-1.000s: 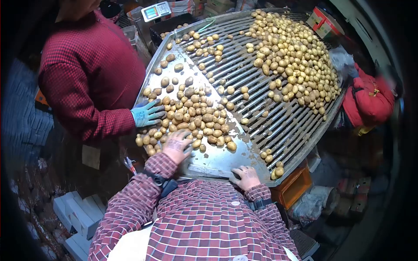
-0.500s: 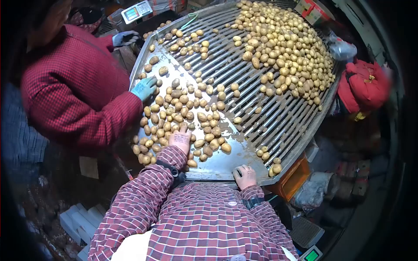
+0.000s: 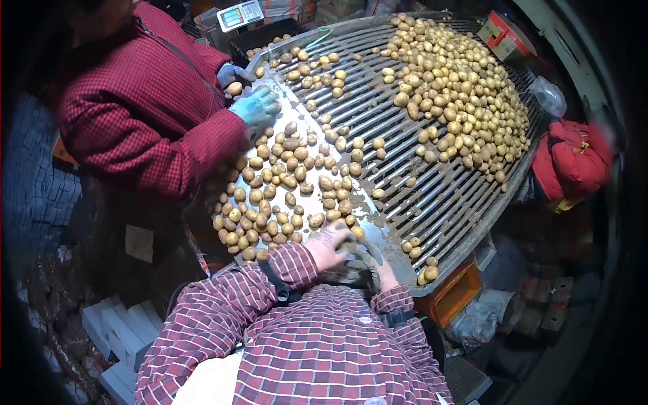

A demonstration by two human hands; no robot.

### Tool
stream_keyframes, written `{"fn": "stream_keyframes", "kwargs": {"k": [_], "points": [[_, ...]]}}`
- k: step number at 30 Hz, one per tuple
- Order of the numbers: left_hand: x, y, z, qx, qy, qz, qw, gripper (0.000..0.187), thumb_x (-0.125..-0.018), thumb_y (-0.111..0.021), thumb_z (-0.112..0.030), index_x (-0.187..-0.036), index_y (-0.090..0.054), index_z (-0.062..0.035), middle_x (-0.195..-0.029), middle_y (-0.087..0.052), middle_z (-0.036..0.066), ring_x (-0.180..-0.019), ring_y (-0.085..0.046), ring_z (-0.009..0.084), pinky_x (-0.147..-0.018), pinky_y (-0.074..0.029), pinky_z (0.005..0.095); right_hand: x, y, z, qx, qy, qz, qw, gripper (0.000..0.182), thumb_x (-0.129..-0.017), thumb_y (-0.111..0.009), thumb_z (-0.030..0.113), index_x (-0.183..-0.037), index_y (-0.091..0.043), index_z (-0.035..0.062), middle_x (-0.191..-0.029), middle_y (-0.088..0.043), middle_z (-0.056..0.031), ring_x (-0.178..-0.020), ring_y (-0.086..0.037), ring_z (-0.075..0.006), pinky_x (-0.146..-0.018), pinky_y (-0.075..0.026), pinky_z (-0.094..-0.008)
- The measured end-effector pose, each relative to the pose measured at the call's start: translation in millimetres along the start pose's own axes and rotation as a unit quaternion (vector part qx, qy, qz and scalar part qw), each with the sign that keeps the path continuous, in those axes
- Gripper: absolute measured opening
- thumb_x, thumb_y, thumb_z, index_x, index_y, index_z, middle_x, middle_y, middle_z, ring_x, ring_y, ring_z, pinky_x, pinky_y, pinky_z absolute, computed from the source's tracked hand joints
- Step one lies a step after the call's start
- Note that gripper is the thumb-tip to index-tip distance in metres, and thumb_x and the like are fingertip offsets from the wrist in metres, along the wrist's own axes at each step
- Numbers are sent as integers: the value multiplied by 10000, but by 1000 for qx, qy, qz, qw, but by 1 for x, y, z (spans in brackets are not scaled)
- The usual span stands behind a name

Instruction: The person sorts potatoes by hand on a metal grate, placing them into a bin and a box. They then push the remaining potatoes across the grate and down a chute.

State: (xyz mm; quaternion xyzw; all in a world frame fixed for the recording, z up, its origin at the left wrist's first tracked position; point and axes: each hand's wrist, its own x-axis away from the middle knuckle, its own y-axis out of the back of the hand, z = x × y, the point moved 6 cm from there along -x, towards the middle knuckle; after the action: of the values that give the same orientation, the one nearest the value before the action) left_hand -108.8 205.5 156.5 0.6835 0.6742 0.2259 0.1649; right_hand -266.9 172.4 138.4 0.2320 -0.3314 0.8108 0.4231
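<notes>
My left hand (image 3: 329, 244) reaches over the front of the metal tray (image 3: 395, 253), fingers stretched to the right and slightly apart. Close against it, my right hand (image 3: 379, 264) has its grey-coated palm side turned inward and its fingers extended up and left. The hands nearly meet at the tray's front edge; what lies between and beneath them is dark and mostly hidden, so I cannot tell whether they cup any potatoes. Loose potatoes (image 3: 270, 175) cover the sheet left of and beyond my hands, some right at my left fingertips.
Across the left edge, a person in a red checked jacket has one blue glove (image 3: 255, 106) over the tray and another by a potato (image 3: 234, 88). A big potato heap (image 3: 466, 94) lies on the slatted rack (image 3: 445, 196). An orange crate (image 3: 455, 293) stands below right.
My left hand has moved right from among the potatoes to the front edge. My right hand has turned inward to meet it. The other person's gloves have come closer together; the view has shifted slightly.
</notes>
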Motion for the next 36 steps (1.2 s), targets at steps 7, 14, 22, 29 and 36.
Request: {"fn": "stream_keyframes", "kwargs": {"k": [7,14,22,29,36], "points": [[0,-31,0,30,-38,122,991,665,-798,-667,-184,-1394,-385,-98,-1256,-516,200,-1129,-548,344,-935,-464,385,-13,19,-22,-48,-12,-11,999,482,-899,-654,230,-1305,-475,41,-1090,-601,-71,-906,-617,-166,-683,-556,-293],[-3,44,66,27,148,-117,982,326,-853,-629,-230,-1132,-614,-62,-1059,-645,182,-1021,-618,329,-906,-485,391,-15,29,-39,-17,-73,-27,997,467,-852,-707,262,-1207,-549,3,-1006,-606,-78,-839,-611,-174,-752,-533,-326],[-37,167,207,-238,94,-384,887,564,-782,-658,-135,-1316,-478,-144,-1340,-496,139,-1247,-446,337,-1045,-371,415,-15,24,9,226,157,-111,955,362,-738,-797,131,-1042,-643,9,-1003,-639,-54,-943,-588,-143,-869,-467,-292],[-65,162,184,-345,244,-221,879,308,-791,-640,-219,-1085,-598,-141,-1221,-486,81,-1012,-586,299,-856,-477,456,-12,25,16,392,201,-122,890,338,-727,-730,69,-1038,-615,3,-978,-641,-80,-915,-605,-160,-849,-472,-292],[-39,163,168,-244,254,-189,917,443,-775,-675,-369,-1136,-581,-128,-1225,-521,123,-1068,-564,328,-910,-452,465,-35,44,-42,30,23,-77,996,178,-806,-622,-4,-982,-593,-7,-863,-623,-93,-696,-603,-166,-608,-532,-302]]}}
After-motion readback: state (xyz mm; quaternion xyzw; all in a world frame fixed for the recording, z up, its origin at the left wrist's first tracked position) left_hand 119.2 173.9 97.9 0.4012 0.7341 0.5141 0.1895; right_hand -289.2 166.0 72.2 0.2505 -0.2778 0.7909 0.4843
